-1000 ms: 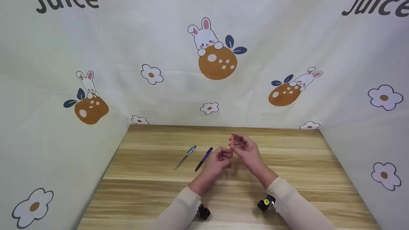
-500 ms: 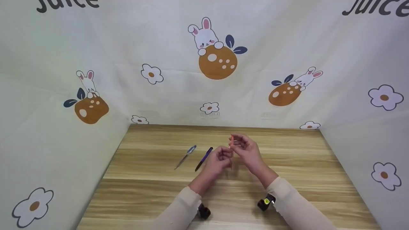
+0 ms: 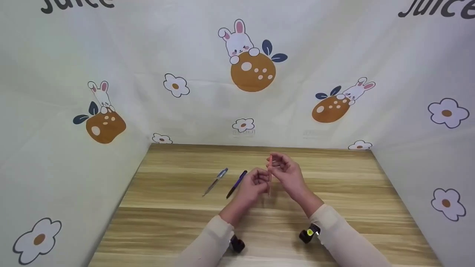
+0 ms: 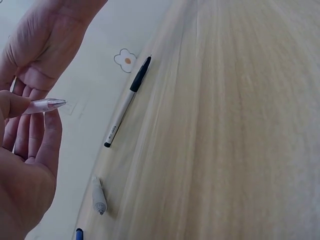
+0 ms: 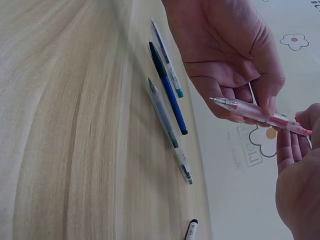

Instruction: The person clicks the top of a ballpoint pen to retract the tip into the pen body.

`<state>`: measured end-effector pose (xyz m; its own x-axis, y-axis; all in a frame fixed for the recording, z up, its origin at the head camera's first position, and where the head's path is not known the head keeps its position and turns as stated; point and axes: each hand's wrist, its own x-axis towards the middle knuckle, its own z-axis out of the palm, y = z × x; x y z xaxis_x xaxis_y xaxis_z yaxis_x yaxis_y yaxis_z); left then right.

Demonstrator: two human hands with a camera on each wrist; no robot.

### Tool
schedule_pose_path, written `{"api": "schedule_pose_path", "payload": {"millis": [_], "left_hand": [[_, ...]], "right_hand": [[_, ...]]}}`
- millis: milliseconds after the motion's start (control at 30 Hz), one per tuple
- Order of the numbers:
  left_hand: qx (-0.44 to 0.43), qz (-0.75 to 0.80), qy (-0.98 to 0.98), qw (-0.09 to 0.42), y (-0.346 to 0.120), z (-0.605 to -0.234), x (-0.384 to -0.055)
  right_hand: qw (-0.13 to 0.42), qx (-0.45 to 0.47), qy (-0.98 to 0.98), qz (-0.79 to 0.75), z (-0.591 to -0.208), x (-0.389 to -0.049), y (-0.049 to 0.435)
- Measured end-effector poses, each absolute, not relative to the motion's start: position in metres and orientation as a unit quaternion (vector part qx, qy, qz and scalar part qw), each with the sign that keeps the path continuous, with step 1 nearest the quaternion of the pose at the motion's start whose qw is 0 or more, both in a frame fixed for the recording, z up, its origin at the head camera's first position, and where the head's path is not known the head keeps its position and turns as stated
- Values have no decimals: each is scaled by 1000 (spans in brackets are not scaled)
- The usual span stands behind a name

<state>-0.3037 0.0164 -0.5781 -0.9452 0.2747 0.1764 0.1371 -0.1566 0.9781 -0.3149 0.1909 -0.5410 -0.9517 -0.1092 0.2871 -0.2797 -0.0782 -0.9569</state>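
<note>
Where left grip [image 3: 253,186] and right grip [image 3: 289,175] come close, head view: red pen [image 3: 270,162] is pinched by both, long axis up and down the view; blue pen [image 3: 236,184] and clear pen [image 3: 215,182] are seen left, on the desk [image 3: 167,218].
Pen tip [image 4: 50,104], left wrist view: bared beyond left grip, the nearer; frosted pen [image 4: 99,198] and black-and-white pen [image 4: 127,104] are seen apart.
Barrel [image 5: 245,108], right wrist view: clasped mid-length by left grip, rear by right; seemingly blocked by no other pen.
</note>
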Motion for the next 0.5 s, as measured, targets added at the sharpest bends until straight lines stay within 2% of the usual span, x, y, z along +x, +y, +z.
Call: {"api": "schedule_pose_path", "payload": {"millis": [500], "left_hand": [[150,732,663,53,12,-579,-306]], "right_hand": [[68,145,-687,708,-545,-317,189]]}}
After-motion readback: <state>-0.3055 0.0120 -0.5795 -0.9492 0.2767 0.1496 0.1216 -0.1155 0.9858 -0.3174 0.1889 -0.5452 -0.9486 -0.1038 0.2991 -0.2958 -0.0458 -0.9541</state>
